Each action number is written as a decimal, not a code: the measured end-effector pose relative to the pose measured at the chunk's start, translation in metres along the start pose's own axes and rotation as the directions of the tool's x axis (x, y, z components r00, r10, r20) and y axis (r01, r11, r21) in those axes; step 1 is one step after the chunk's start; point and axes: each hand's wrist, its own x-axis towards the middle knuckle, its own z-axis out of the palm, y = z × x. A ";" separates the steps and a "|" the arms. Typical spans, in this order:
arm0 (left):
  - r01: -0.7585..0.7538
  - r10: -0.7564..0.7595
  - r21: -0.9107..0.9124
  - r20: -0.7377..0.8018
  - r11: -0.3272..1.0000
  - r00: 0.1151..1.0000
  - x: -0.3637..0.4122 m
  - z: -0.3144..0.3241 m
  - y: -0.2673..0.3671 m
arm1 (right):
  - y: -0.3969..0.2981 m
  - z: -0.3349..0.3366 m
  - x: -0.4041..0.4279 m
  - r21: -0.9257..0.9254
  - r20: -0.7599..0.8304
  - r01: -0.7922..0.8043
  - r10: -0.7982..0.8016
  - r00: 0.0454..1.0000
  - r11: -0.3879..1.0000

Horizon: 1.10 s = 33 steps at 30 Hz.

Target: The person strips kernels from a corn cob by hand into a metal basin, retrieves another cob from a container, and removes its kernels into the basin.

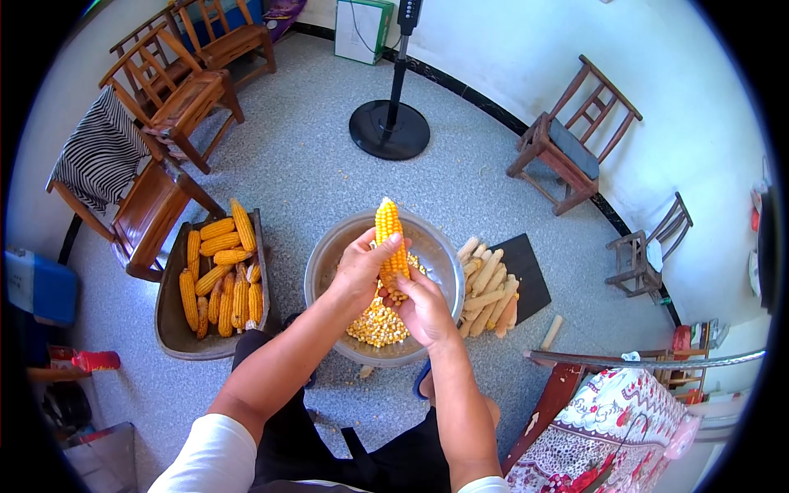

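Both my hands grip one ear of yellow corn (389,246), tilted with its pale tip away from me. My left hand (362,262) wraps the middle of the ear, thumb laid across the kernels. Lower down, my right hand (425,305) holds the near end, its thumb pressed on the kernels there. Beneath them is a wide metal basin (320,259), with loose corn kernels (379,323) heaped in its near part. A dark scoop-shaped container (179,333) to the left holds several unshelled corn ears (222,243). Bare corncobs (490,280) lie piled right of the basin.
A black mat (527,277) lies partly under the cobs, and a single cob (552,331) rests apart. Ahead stands a fan's round base (389,129). Wooden chairs (185,101) line the left, with another chair (579,138) by the right wall. Floral cloth (607,419) hangs at lower right.
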 end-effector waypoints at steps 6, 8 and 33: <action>-0.023 0.021 0.090 0.020 0.996 1.000 -0.001 0.002 -0.005 | 0.011 -0.007 0.006 -0.167 -0.112 0.038 -0.057 0.992 0.985; -0.008 0.008 0.060 -0.004 0.998 1.000 -0.001 0.000 -0.003 | 0.012 -0.009 0.005 -0.208 -0.088 0.027 -0.047 0.995 0.978; 0.009 -0.007 0.077 -0.024 0.997 1.000 -0.004 0.003 -0.002 | 0.007 0.005 0.002 -0.223 -0.088 0.087 -0.109 0.990 0.971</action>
